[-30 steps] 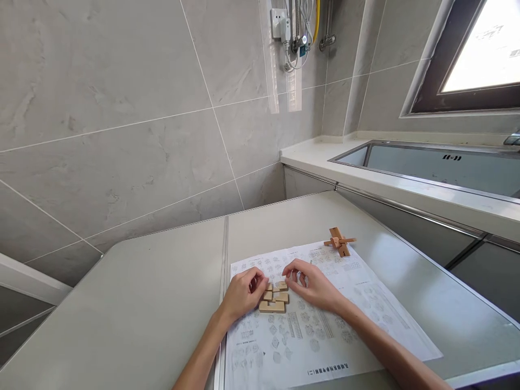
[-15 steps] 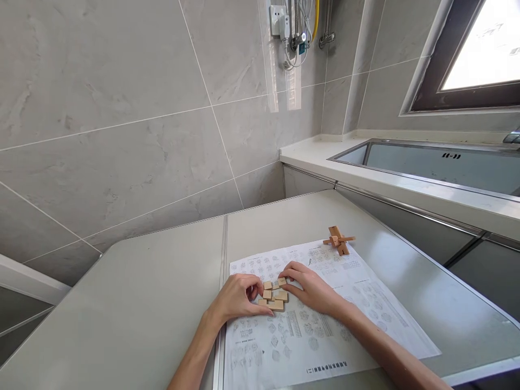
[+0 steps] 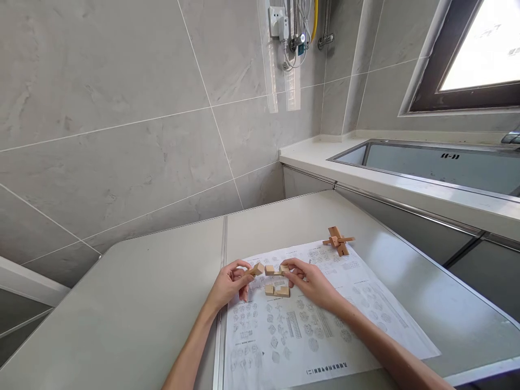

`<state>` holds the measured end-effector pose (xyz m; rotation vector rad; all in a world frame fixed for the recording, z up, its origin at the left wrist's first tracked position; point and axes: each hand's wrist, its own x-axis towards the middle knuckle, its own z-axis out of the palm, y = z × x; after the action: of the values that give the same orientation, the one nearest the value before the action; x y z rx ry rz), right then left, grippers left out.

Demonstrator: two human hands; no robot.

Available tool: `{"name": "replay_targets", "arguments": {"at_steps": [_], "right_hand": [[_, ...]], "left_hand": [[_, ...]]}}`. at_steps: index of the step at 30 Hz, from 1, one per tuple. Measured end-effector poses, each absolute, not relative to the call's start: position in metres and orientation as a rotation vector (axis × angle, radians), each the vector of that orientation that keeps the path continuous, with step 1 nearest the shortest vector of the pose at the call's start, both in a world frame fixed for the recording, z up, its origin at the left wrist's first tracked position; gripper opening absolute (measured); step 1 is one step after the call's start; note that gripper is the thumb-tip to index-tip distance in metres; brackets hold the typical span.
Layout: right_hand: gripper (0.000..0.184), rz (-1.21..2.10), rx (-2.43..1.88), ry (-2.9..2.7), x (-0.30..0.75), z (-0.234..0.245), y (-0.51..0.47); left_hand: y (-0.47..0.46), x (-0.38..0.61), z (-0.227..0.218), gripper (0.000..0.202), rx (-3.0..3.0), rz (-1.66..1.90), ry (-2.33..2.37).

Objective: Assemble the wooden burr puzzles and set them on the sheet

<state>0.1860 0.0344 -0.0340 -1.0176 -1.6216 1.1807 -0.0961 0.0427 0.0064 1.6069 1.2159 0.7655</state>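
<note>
Head view, bench with instruction sheet lying flat on its right half.

- Left hand: fingers pinched narrow on a small wooden block, held low over the sheet's upper left corner.
- Right hand: fingers closed on the right end of a notched wooden bar, which lies roughly level and points left toward the block. Block and bar are just beside each other; I cannot tell whether they touch.
- Loose wooden piece rests on the sheet directly below the bar, between the two hands and untouched.
- Assembled wooden cross puzzle sits at the sheet's far right corner, well apart from both hands.

Edges: the sheet's left edge runs along the bench seam, and the left wrist crosses it. The near edge of the sheet lies close to the bench's front edge. The bench surface left of the seam is bare up to the tiled wall. On the right, bare bench runs beyond the sheet up to the raised counter carrying the sink.
</note>
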Motion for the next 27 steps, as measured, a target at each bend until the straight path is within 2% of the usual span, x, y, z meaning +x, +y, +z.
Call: {"name": "replay_targets", "arguments": {"at_steps": [5,16,27], "right_hand": [[0.048,1.343,-0.968,-1.434,0.19,-0.027,0.038],[0.049,1.649,-0.849,-1.282,0.201,-0.014,0.036],[0.047,1.703,-0.785,-1.522,0.199,-0.011,0.03]], "left_hand": [[0.039,-0.081,0.0,0.051,1.536,0.88,1.211],[0.02,-0.059,-0.007,0.015,1.804,1.004,1.324],[0.018,-0.051,-0.008,0.019,1.777,0.987,1.294]]}}
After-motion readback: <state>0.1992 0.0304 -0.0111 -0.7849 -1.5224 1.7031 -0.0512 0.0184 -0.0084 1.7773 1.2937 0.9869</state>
